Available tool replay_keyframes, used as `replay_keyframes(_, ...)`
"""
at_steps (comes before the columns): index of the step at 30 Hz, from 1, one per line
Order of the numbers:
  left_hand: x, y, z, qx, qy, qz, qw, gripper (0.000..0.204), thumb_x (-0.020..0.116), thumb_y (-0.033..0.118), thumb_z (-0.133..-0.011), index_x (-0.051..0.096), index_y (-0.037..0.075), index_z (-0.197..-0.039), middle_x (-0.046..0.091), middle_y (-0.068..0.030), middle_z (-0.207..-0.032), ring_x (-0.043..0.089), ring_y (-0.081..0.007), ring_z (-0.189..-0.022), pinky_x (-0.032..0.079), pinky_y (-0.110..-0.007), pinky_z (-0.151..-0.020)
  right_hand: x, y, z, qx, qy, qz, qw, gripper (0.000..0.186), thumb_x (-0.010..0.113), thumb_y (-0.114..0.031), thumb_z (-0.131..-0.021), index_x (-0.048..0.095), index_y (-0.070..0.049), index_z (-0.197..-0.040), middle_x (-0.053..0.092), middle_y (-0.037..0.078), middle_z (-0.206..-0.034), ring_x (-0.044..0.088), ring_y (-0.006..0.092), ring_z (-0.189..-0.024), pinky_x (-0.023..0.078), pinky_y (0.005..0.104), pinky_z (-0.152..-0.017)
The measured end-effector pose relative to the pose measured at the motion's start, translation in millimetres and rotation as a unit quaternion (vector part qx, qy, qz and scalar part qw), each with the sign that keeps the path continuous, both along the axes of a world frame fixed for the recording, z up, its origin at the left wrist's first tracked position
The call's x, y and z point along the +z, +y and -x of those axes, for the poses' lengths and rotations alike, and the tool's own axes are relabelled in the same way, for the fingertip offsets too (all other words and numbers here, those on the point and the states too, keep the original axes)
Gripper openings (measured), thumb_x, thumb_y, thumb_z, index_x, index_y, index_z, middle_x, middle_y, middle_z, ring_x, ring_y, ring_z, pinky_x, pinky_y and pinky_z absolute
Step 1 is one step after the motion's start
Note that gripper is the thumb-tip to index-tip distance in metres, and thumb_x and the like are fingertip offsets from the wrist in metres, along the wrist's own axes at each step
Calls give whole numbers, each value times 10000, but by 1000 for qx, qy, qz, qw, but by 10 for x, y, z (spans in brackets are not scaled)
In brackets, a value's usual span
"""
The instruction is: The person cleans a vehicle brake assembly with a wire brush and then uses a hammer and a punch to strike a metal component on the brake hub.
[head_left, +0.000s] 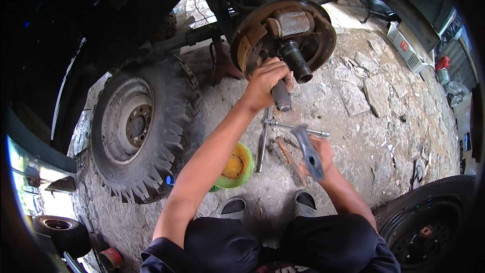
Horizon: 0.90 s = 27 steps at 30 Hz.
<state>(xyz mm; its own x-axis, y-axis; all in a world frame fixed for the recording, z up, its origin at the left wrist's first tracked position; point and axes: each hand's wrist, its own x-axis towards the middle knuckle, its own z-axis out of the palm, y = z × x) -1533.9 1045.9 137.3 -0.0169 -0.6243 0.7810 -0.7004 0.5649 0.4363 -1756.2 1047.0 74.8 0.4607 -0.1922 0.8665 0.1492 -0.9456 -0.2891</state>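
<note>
My left hand (268, 83) is wrapped round a thick dark metal bar (281, 97), its blunt end toward me. The bar's far end reaches into a brake assembly, where I cannot make out what it touches. The round rusty backing plate (327, 40) carries a curved brake shoe (247, 46) and a grey cylindrical part (294, 22). Out of its middle sticks the hub spindle (296, 62), just right of my left hand. Lower right, my right hand (324, 152) grips a hammer, its steel head (309, 154) raised and apart from the bar.
On the stone ground lie a cross-shaped lug wrench (264, 141) and a wire brush (288, 157). A green bowl (247, 172) stands near my feet. A treaded wheel (169, 141) is at left, a black wheel (429, 237) at lower right, a white crate (401, 45) far right.
</note>
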Motion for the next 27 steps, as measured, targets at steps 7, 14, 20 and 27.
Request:
replay_keyframes(7,4,0,22,5,-2,17,1000,210,670,-21,-728,486,49,-655,534,-61,-669,524,-243,-673,422,-335,-659,55,-35,57,-7,50,-22,998,233,723,-110,-766,575,18,-892,621,145,-677,608,273,-505,479,356,-463)
replay_keyframes(14,13,-46,62,18,-1,51,999,281,671,-86,-733,450,45,-618,481,-66,-614,493,-227,-609,410,-317,-600,100,-61,-48,-35,58,-10,998,272,705,-163,-806,565,40,-919,579,107,-625,572,226,-455,444,362,-399)
replay_keyframes(20,20,-59,62,19,-9,54,998,280,669,-77,-750,449,42,-624,487,-74,-626,494,-234,-609,412,-322,-603,102,-20,-41,-55,93,-44,993,312,726,-174,-785,569,35,-955,606,133,-677,586,293,-482,469,365,-451)
replay_keyframes(27,5,-66,57,17,-22,62,998,274,673,-73,-750,452,39,-634,493,-78,-635,496,-241,-611,413,-324,-604,-13,-4,93,3,93,-37,995,345,675,-82,-735,560,74,-1021,640,180,-781,612,316,-555,473,383,-491)
